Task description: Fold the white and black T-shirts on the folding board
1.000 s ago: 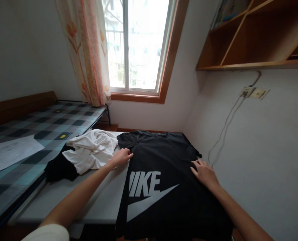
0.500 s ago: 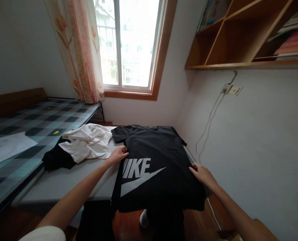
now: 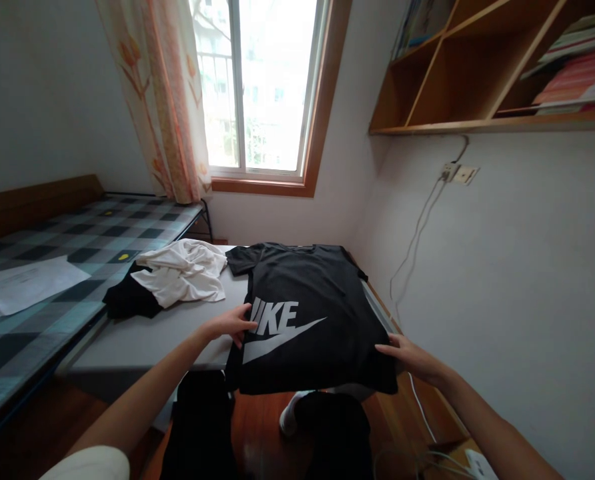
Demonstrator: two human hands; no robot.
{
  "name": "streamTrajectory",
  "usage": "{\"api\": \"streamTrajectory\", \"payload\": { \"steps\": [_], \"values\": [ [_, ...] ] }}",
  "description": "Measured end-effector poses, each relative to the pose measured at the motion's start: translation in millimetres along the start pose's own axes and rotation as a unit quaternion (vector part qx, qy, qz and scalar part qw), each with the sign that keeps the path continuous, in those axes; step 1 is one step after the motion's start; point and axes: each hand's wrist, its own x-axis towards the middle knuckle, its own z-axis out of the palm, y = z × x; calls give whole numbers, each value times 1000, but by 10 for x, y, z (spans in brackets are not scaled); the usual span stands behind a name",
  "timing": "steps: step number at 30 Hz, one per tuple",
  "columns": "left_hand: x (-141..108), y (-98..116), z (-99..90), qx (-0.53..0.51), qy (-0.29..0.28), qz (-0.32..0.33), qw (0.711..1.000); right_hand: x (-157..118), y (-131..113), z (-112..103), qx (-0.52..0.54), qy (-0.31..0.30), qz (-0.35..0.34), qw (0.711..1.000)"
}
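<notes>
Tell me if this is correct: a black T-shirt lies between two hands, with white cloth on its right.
Not quite: the head view shows the white cloth left of the black T-shirt, which does lie between the left hand and right hand.

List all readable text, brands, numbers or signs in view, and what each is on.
"IKE": grey capitals on the black shirt; the letter before them shows only in part. Swoosh logo beneath, so Nike branding.
Paper on the bed: print too faint to read.
Yellow marks on the bed: too small.
Stack of printed matter on the shelf: unreadable.
</notes>
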Motion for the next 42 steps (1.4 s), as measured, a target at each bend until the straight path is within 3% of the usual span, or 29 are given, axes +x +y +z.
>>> {"api": "streamTrajectory", "payload": {
  "steps": [4,7,12,14,17,20,23,26,29,32,34,36,39,42],
  "values": [
    [-101,-55,-32,-139,14,54,989,-127,-59,42,107,23,-39,993],
    [-193,-73,-53,-206,48,91,973,-179,19,-11,68,35,-28,997],
    [-371,-259,29,-128,44,86,987,-251,437,-118,-141,91,-10,986],
    [-407,-341,69,-111,52,95,988,-270,607,-144,-177,97,-23,979],
    [-412,-406,89,-93,61,109,988,-287,749,-168,-156,98,-56,981],
    [-383,-424,66,-60,59,124,989,-309,755,-185,-71,108,-37,991],
    [-350,-433,25,-26,41,132,990,-344,708,-225,-73,109,-38,991],
    [-320,-418,-28,9,17,131,991,-368,645,-304,-205,103,-59,972],
    [-264,-348,-102,56,9,137,989,-346,519,-434,-311,103,-11,945],
    [-149,-222,-190,125,67,169,975,-238,300,-586,-401,165,41,900],
    [-41,-129,-238,169,129,211,954,-109,124,-636,-439,214,26,872],
    [83,-53,-265,215,176,259,925,55,-49,-595,-451,239,-20,859],
    [260,3,-269,284,218,305,882,325,-261,-364,-445,198,-86,869],
    [382,12,-274,343,181,314,867,574,-396,-58,-424,113,-120,891]
  ]
}}
